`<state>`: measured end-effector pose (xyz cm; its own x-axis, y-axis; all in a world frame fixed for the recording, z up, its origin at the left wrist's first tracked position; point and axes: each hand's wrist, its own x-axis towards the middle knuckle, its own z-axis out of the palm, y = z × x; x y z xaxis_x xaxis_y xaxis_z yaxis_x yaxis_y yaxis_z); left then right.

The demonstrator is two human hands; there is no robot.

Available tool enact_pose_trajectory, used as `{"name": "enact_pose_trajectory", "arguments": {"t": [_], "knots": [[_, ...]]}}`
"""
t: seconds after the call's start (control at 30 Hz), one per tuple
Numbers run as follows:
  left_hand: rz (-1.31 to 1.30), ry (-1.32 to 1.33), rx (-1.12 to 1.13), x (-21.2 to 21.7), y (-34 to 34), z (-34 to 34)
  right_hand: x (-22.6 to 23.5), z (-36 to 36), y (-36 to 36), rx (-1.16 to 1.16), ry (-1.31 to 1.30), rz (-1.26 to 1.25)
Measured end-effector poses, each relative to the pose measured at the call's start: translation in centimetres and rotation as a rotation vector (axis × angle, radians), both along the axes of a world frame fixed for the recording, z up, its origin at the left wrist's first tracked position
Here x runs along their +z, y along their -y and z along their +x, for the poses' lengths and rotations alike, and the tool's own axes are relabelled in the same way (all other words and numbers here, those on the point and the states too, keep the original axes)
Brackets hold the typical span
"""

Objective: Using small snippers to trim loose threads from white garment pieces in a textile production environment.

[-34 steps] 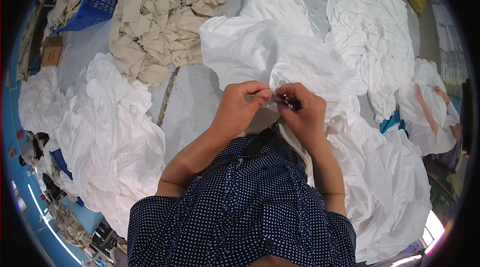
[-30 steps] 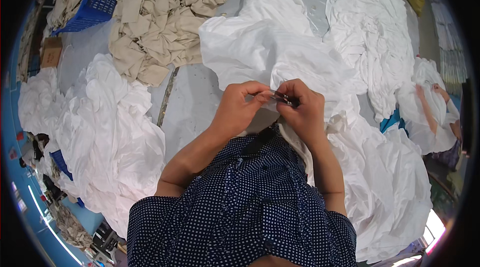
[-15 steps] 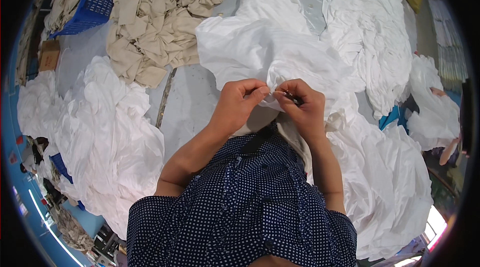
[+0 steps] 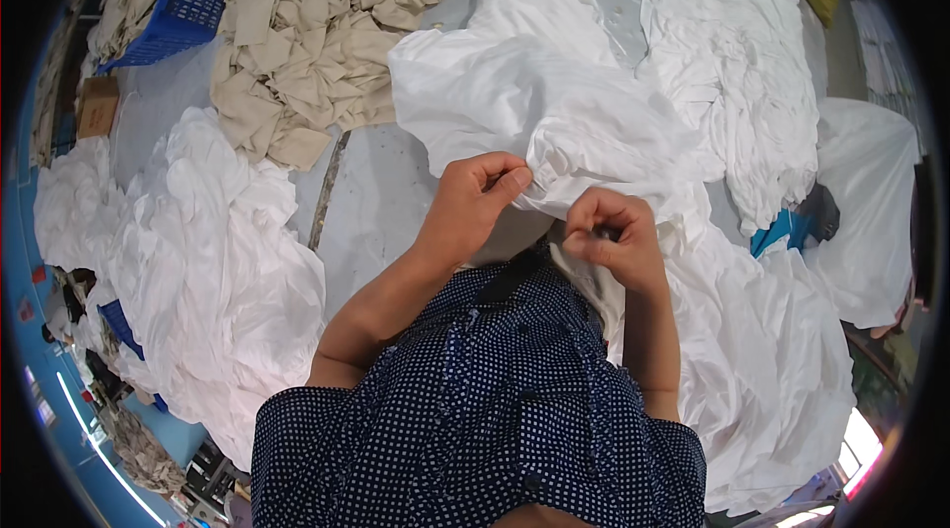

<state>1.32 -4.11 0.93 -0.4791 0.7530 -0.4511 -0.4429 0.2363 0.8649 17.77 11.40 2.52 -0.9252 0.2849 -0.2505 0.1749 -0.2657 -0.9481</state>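
Note:
A crumpled white cloth [image 4: 564, 73] lies in front of me on the grey table [image 4: 371, 192]. At its near edge my left hand [image 4: 465, 209] pinches a fold between thumb and fingertips. My right hand [image 4: 629, 243] is just to the right, a little nearer to me, with its fingers curled in and the thumb bent toward them. A narrow gap separates its fingertips from the fold. What the right hand holds, if anything, is hidden by the fingers.
Beige cloths [image 4: 307, 33] are heaped at the far left beside a blue plastic basket [image 4: 193, 8]. White cloth piles lie left [image 4: 208, 261], far right [image 4: 732, 73] and near right [image 4: 762, 360]. Another white cloth [image 4: 866, 201] hangs at the right edge.
My right hand has drawn back from the fold, rightward and toward me. A dark thing among its fingers no longer shows. The left hand keeps its pinch. At the right edge, the white cloth has spread out.

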Motion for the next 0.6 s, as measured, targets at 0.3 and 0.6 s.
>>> {"name": "enact_pose_trajectory", "arguments": {"t": [0.3, 0.6], "knots": [[0.090, 0.235, 0.046, -1.4, 0.2, -0.2, -2.6, -1.4, 1.5, -0.313, -0.106, 1.182], [0.114, 0.287, 0.069, -1.3, 0.4, -0.2, -3.4, -2.2, 1.5, -0.353, -0.196, 1.224]]}}
